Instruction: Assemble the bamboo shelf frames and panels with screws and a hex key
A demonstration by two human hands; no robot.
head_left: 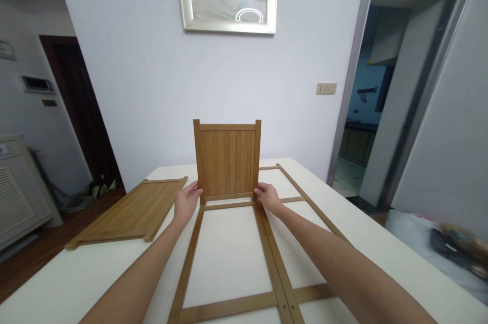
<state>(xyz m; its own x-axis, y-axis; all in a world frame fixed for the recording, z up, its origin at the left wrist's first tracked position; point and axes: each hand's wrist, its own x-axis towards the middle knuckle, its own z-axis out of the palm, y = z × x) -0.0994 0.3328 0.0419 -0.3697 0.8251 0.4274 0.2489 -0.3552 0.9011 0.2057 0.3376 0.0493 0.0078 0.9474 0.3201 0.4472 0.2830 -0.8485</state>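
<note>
A wooden panel [229, 161] with two side posts stands upright at the far part of the table. My left hand [186, 202] grips its left post low down, thumb and fingers closed on the edge. On the opposite side my right hand [268, 196] pinches the right post near its foot. Just below the panel, flat on the table, lies an open wooden frame [229, 303] with long rails and crossbars. The feet of the posts are close to the frame's far end; whether they are joined to it I cannot tell.
A second wooden panel [125, 209] lies flat on the left of the white table [381, 273]. Another frame section [314, 212] extends to the right. The wall [297, 70] rises behind the table, with a doorway to the right. Bagged items [450, 248] sit at the right.
</note>
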